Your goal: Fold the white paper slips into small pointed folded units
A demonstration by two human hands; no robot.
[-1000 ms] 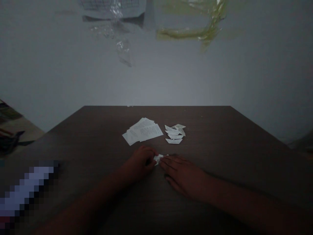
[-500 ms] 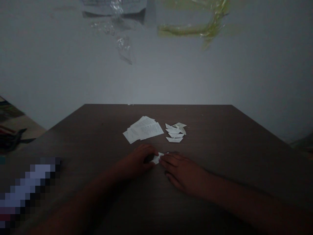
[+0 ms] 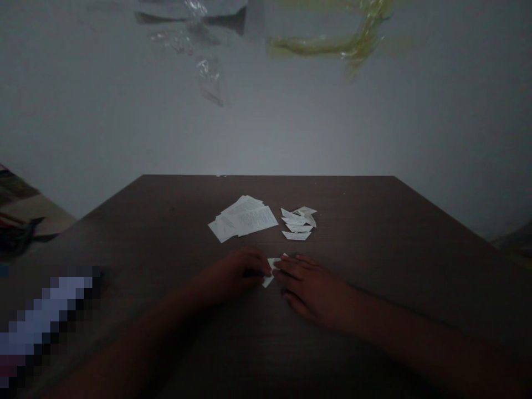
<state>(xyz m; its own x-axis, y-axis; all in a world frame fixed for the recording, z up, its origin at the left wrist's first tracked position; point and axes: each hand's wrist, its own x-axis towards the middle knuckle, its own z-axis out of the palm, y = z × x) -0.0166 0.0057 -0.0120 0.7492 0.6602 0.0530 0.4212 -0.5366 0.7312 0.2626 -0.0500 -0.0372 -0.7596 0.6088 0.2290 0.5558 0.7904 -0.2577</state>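
A small piece of white paper (image 3: 269, 281) lies on the table between my hands, partly covered by both. My left hand (image 3: 241, 272) is curled at its left side, thumb and fingertips closed on its edge. My right hand (image 3: 311, 288) rests flat over the paper's right part, with the fingers stretched out and pressing down. Just beyond the hands, to the left, are several loose printed paper sheets (image 3: 245, 219), fanned over one another. To the right of them sits a small group of folded paper strips (image 3: 296, 235) with slanted ends.
The dark wooden table (image 3: 357, 216) runs back to a pale wall (image 3: 316, 127) with tape and plastic stuck on it. A blurred-out, pixelated object (image 3: 50, 316) lies at the left. Dark items (image 3: 20, 235) stand beyond the table's left edge.
My left fingertips have shifted slightly right and down along the paper. More of its lower corner now shows. The right hand stays nearly in place.
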